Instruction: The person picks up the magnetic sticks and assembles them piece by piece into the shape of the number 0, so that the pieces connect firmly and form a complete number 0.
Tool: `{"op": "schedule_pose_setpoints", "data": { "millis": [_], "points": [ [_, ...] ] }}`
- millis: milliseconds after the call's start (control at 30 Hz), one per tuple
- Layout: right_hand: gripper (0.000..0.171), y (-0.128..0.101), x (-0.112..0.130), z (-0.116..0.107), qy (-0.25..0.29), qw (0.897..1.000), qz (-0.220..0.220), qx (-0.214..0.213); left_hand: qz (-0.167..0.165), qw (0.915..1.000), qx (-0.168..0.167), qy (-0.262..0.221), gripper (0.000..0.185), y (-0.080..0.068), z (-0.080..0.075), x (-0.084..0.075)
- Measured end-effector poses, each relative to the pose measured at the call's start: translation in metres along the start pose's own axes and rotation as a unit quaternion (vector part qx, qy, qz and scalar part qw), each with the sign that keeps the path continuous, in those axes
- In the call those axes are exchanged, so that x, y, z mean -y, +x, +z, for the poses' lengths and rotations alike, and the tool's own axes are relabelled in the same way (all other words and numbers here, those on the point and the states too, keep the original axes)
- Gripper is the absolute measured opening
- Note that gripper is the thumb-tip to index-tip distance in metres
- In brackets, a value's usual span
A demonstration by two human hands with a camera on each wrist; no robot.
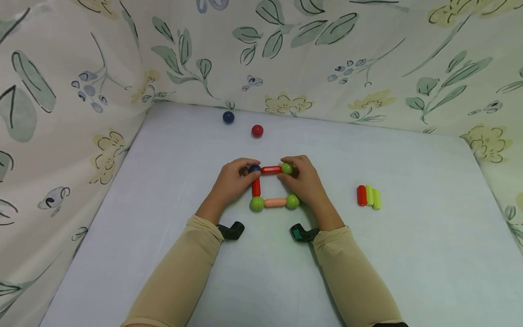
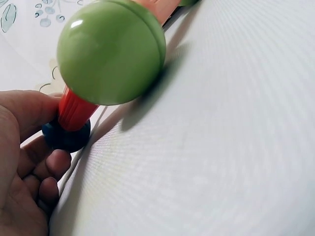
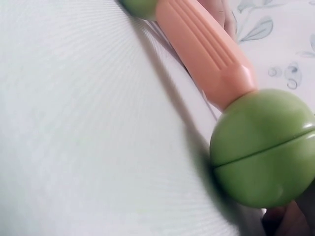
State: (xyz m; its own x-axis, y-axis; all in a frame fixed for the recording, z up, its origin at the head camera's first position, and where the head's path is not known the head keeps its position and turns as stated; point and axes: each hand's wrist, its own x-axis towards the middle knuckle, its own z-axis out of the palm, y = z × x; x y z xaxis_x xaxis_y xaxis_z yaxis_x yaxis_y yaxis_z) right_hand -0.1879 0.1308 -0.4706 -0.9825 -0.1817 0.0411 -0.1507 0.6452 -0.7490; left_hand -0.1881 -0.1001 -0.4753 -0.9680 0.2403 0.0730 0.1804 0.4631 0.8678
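Left hand (image 1: 234,180): fingers curled, a dark blue ball (image 1: 254,169) is pinched at the far left corner of a square frame lying flat on the tabletop (image 1: 163,190). In the left wrist view the fingers (image 2: 34,167) are seen closed beside that blue ball (image 2: 65,136).

Right hand (image 1: 303,180): fingers curled, a green ball (image 1: 287,168) is gripped at the far right corner of the frame.

Frame, between the two hands:
- A red stick (image 1: 271,170) is joined between the blue ball and the gripped green ball.
- A second red stick (image 1: 256,186) runs from the blue ball toward the wrists, ending in a near-left green ball (image 1: 256,204).
- A peach stick (image 1: 275,202) links that ball to a near-right green ball (image 1: 292,201).
- The side under the right hand is hidden.

Beyond the hands, well apart from them: a loose blue ball (image 1: 228,117) and a loose red ball (image 1: 257,131).

Well apart on the right hand's outer side: three spare sticks (image 1: 369,196), one red and two yellow-green, are laid touching side by side.

Backdrop: a leaf-patterned cloth (image 1: 286,54) is hung around the tabletop.
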Motion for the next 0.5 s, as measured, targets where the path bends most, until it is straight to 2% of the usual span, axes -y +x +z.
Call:
{"op": "schedule_pose_setpoints", "data": {
  "millis": [300, 500],
  "points": [
    [0.056, -0.0006, -0.0018, -0.0010, 0.002, 1.000, -0.006, -0.001, 0.001, 0.9988, -0.048, -0.009, 0.029, 0.0017, 0.0023, 0.0030],
    [0.056, 0.0000, -0.0023, -0.0015, 0.006, 1.000, -0.011, -0.002, -0.006, 0.9964, -0.085, -0.008, 0.028, 0.0006, 0.0017, 0.0029]
  ]
}}
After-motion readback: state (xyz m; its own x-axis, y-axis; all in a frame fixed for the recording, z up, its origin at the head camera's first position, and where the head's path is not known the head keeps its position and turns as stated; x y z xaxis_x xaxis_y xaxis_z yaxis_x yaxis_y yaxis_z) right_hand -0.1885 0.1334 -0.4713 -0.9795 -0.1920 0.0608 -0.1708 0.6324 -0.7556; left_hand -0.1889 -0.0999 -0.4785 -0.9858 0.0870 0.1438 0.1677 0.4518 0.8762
